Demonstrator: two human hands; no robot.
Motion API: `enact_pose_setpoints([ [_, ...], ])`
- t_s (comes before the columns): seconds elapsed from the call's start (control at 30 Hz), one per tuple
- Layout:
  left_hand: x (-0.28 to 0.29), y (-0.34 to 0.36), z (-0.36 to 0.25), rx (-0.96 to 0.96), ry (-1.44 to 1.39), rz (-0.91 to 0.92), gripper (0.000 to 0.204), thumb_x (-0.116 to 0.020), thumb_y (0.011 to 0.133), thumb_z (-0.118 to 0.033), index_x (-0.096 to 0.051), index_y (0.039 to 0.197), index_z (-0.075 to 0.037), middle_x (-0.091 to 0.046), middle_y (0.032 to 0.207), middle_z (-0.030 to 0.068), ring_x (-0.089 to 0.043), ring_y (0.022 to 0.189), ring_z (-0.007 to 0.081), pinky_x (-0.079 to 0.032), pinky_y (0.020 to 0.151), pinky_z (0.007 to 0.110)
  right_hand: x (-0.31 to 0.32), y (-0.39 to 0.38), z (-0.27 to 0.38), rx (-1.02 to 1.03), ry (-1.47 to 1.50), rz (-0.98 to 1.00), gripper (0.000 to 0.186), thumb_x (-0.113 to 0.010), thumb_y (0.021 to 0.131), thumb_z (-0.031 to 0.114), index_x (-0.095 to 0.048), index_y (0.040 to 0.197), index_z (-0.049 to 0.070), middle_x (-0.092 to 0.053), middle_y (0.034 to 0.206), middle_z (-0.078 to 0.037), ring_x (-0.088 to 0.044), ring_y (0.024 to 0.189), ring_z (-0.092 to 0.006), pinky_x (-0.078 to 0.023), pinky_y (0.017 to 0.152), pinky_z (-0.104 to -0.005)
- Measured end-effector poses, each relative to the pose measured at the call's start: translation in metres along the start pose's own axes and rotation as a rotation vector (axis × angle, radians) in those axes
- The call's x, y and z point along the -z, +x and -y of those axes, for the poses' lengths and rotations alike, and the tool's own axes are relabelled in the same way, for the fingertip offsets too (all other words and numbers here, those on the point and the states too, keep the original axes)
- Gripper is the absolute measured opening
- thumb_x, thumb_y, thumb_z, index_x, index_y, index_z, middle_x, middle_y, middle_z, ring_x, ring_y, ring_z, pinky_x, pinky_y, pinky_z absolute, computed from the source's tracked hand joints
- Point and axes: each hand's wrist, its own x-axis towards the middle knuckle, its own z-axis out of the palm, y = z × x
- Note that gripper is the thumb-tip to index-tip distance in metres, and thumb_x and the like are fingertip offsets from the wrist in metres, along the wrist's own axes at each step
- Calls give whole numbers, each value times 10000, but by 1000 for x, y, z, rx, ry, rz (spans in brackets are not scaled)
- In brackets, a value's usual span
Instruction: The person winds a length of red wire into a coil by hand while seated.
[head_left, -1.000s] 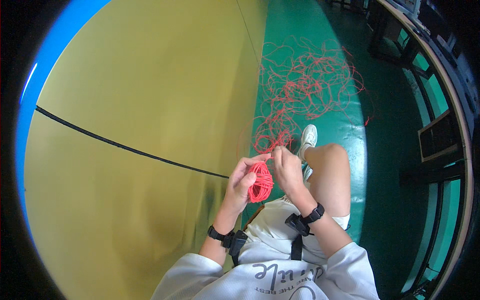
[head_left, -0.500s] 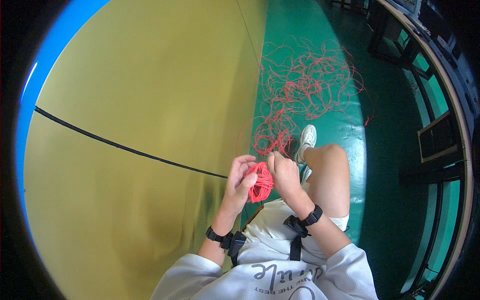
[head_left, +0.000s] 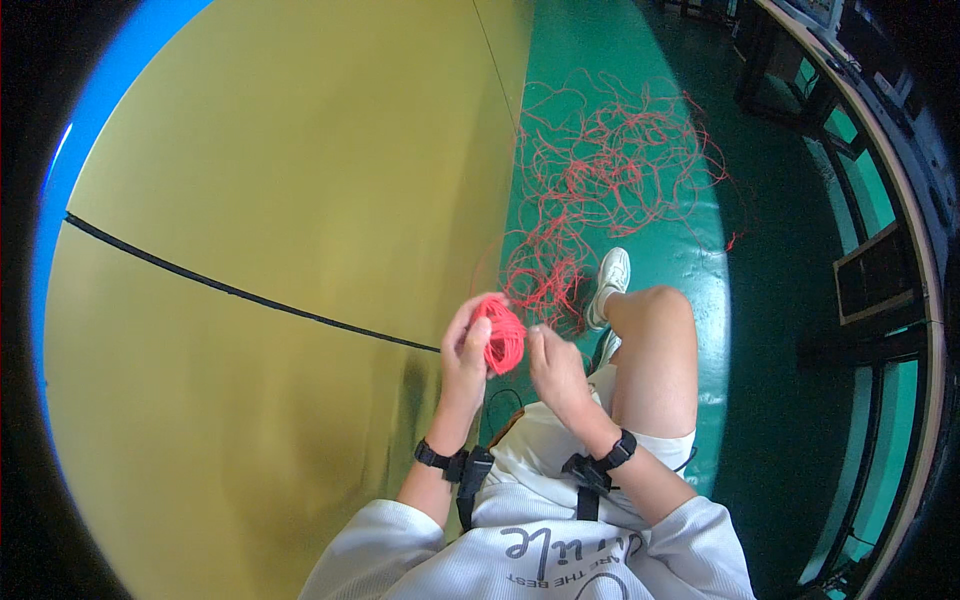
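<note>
1. Head view: the widest thing ahead of my fingers is a loose tangle of red cord [head_left: 580,180], strewn over the green floor [head_left: 690,262]. It runs from just beyond my fingertips well out ahead and to their right, airy at the far end and denser near my white shoe [head_left: 613,270].

2. Judging by how it all lies, I am partway through winding this cord into a hand-sized bundle, with plenty left loose.

3. My left hand [head_left: 464,350] is wrapped around the red bundle [head_left: 503,340], thumb pressed on its near face and fingers behind it.

4. My right hand [head_left: 560,370] is just right of the bundle, fingers curled inward with the tips toward it. Whether they pinch a strand I cannot tell; the tips hide it.

5. The next move, I'd judge, calls for my left grip to hold firm while the right fingers carry a strand around the bundle under light tension, without dragging up a knot.

6. Between my left thumb and fingers, the bundle looks rounded and plump, bright red, its thin strands packed closely side by side.
</note>
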Motion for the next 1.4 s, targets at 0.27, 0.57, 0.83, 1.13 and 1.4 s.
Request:
enact_pose_setpoints([
  [0.27, 13, 36, -22, -62, -29, -317, 390, -438, 991, -336, -589, 1176, -28, -614, 932, 20, -564, 670, 54, -423, 458, 189, -18, -24, -31, 134, -227, 277, 242, -463, 987, 254, -487, 988, 13, -604, 696, -250, -611, 681, -446, -477, 603, -530],
  [0.57, 67, 89, -18, -235, 329, -433, 356, -625, 937, -286, -589, 1142, 4, -640, 1012, 62, -605, 912, 125, -508, 809, 282, 11, -45, 24, 456, -341, 308, 225, -547, 950, 227, -494, 832, 43, -575, 575, -151, -579, 515, -372, -465, 504, -479],
  [0.83, 57, 71, 15, -303, 771, -301, 299, -666, 880, -214, -632, 1089, -3, -615, 1005, 136, -610, 960, 246, -476, 877, 335, 57, -30, 56, 572, -364, 181, 298, -614, 889, 201, -496, 655, 60, -539, 516, -110, -561, 454, -302, -454, 445, -418],
  [1.13, 43, 24, 38, -148, 718, 91, 294, -670, 871, -199, -642, 1085, 1, -616, 1046, 147, -615, 975, 257, -487, 874, 346, 86, 3, 67, 580, -341, 111, 318, -622, 866, 185, -526, 598, 43, -527, 524, -123, -542, 476, -327, -436, 477, -424],
  [1.4, 26, -8, 29, 26, 551, 397, 311, -636, 906, -204, -625, 1161, -27, -601, 1081, 125, -581, 1030, 227, -449, 928, 335, 89, 31, 63, 527, -318, 24, 323, -641, 869, 232, -575, 617, 40, -545, 531, -150, -572, 502, -347, -463, 476, -431],
])
